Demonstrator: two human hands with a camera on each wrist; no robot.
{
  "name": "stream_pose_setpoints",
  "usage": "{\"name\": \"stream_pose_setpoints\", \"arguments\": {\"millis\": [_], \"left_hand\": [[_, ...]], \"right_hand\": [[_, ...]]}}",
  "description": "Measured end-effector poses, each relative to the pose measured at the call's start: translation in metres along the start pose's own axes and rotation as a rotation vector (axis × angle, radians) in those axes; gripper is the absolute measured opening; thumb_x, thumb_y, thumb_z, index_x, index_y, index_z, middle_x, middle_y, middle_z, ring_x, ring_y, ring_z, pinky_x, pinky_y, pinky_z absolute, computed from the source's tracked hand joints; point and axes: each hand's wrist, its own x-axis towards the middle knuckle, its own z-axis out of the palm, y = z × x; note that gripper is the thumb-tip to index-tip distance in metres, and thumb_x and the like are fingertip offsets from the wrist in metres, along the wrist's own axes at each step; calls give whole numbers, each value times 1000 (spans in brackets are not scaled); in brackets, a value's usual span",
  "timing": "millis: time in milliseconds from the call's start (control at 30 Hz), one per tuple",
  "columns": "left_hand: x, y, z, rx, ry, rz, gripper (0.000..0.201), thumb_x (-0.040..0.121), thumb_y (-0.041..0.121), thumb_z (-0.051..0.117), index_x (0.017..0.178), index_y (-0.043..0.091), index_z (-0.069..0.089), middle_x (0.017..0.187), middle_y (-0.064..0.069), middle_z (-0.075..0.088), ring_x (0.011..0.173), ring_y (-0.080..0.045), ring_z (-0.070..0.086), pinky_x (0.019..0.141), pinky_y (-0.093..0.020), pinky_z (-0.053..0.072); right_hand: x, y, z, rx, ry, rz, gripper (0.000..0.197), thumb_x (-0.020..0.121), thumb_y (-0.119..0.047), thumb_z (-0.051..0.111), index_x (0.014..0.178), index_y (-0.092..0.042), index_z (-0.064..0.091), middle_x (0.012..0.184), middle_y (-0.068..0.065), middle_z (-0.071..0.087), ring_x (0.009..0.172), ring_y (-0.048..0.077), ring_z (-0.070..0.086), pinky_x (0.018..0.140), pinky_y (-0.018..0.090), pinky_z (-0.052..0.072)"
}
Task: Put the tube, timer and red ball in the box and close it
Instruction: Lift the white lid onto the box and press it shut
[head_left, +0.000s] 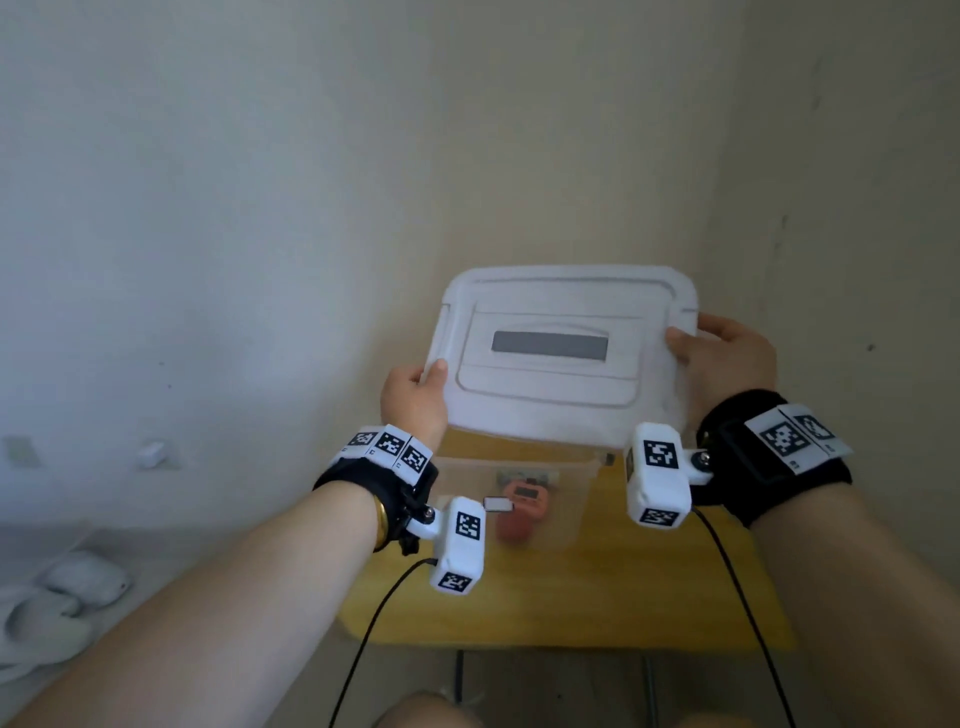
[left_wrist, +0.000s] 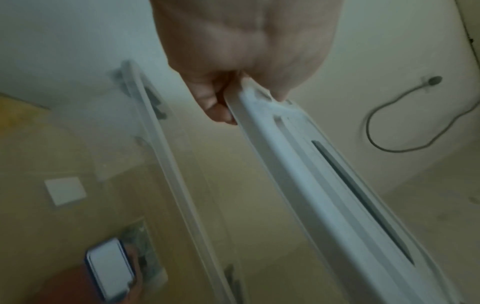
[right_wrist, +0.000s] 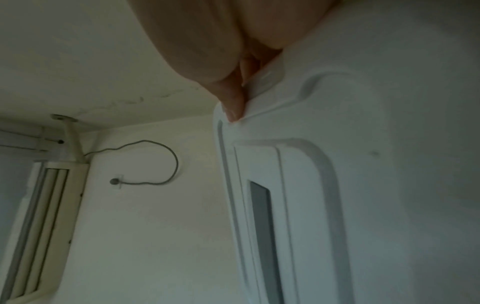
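Slippers (head_left: 47, 608) lie on the floor left of the yellow surface (head_left: 571, 613). On it stands the clear box (head_left: 576, 499), the orange timer (head_left: 524, 501) and a reddish shape inside. Above the box, the left hand (head_left: 413, 402) and right hand (head_left: 727, 358) each clasp an end of the white lid (head_left: 561, 364), held clear of the rim.

Our head view looks down over both forearms at the lid (head_left: 561, 358) above the yellow table (head_left: 597, 597), wrist views sit close against opposite lid edges, all three share it
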Motion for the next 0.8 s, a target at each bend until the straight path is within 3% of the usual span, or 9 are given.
{"name": "stream_pose_setpoints", "arguments": {"millis": [100,200,267,367,467,600,667,733,800], "left_hand": [[17,-12,-10,-9,-28,-140,34,90,39,59,78,8,57,89,-14,64,81,-33,65,75,-50,59],[30,-23,-15,-39,2,-228,35,89,39,62,72,9,57,90,-16,67,80,-34,65,77,-48,59],[36,-30,-13,-20,40,-201,37,90,39,60,79,4,57,89,-14,64,81,-32,62,77,-41,56],[38,-38,-8,31,59,-136,42,93,40,55,104,-1,57,97,-13,60,88,-31,56,73,-34,42],[40,-45,-4,87,48,-112,52,94,39,54,121,-5,53,104,-12,58,88,-27,52,73,-31,37],[48,-46,-1,178,51,-70,54,95,38,53,130,-3,48,117,-13,58,90,-23,48,75,-30,36],[52,-48,-1,225,46,-65,49,94,35,53,126,-2,48,119,-14,59,89,-26,50,74,-32,37],[56,-52,-2,248,38,-80,46,93,31,54,125,-2,48,121,-16,59,91,-29,53,74,-32,39],[58,-58,-5,253,20,-105,47,94,28,54,127,-3,46,122,-17,58,92,-29,52,73,-32,38]], "right_hand": [[7,16,16,-60,-2,55,35,84,-16,70,117,-8,65,113,13,69,100,30,67,92,42,54],[15,35,31,-92,-31,98,36,86,-17,67,120,-6,64,117,15,68,104,30,64,98,43,51],[17,53,40,-127,-88,101,37,87,-13,63,124,-4,62,116,11,66,104,28,63,100,43,49],[15,80,49,-164,-188,63,26,86,-4,59,111,-9,66,112,11,70,100,28,65,96,46,51],[16,108,52,-187,-242,59,27,82,-2,56,105,-16,64,107,7,71,101,30,66,93,48,52],[20,126,54,-253,-285,72,38,78,-3,50,112,-15,61,107,5,69,99,28,65,91,47,53],[20,127,57,-266,-275,65,41,78,-2,50,117,-11,56,110,5,65,101,28,62,90,42,53],[21,128,62,-268,-260,66,40,81,0,50,120,-10,54,108,5,62,99,26,60,77,30,50],[21,130,67,-295,-269,39,33,82,0,50,113,-6,60,103,7,65,90,24,61,61,23,44]]}}
